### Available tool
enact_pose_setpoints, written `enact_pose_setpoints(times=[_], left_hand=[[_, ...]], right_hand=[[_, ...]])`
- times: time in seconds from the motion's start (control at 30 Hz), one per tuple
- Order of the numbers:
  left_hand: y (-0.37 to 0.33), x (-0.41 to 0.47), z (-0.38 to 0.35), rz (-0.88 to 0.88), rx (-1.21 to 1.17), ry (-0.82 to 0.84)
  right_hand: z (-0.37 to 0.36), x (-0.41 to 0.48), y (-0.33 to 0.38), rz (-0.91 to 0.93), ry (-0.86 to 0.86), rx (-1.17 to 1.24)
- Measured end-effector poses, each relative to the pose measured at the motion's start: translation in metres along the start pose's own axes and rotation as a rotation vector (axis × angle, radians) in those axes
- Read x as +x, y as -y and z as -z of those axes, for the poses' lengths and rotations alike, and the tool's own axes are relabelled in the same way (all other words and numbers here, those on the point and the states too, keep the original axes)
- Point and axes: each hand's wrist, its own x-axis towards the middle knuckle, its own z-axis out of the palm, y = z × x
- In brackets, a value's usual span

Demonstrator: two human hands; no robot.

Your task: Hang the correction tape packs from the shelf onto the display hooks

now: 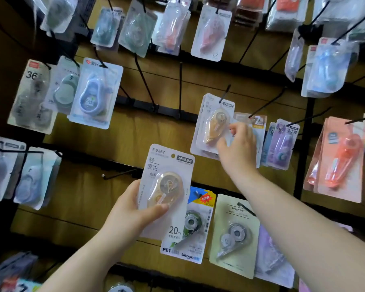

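The left hand [133, 216] grips a correction tape pack [167, 186], thumb across the front of the blister and fingers curled behind the card, holding it tilted in front of the display board, clear of any hook. Up at two o'clock from it, the right hand [238, 148] is on a matching hung pack [214, 125], fingers [233, 128] pinching its right edge; that one already sits on its hook [224, 94]. So this looks like mid-stocking: one pack on, the right hand settling it, the next one waiting. An empty peg [122, 173] juts out at nine o'clock of the held pack, and more bare pegs stand at twelve. Next move, by my reading: line the small hole near the card's top onto a peg tip, probably the same hook as its twin, and slide it back.
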Motion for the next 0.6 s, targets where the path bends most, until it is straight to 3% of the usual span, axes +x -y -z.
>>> enact_pose_setpoints(times=[0.1, 0.17, 0.3, 0.4, 0.6], left_hand=[[-0.009, -0.002, -0.004, -0.002, -0.076, -0.056], [-0.018, -0.002, -0.009, -0.043, -0.113, -0.109], [-0.037, 0.001, -0.020, -0.131, -0.129, -0.104], [-0.045, 0.005, -0.032, -0.165, -0.111, -0.046], [-0.035, 0.014, -0.038, -0.286, 0.266, -0.170]], right_hand=[[0.014, -0.018, 0.007, 0.325, 0.173, -0.338], [0.021, -0.026, 0.012, 0.378, 0.292, -0.353], [0.027, -0.033, 0.018, 0.030, 0.574, 0.183], [0.030, -0.031, 0.017, -0.134, 0.658, 0.530], [0.039, -0.019, 0.006, -0.223, 0.449, 0.652]])
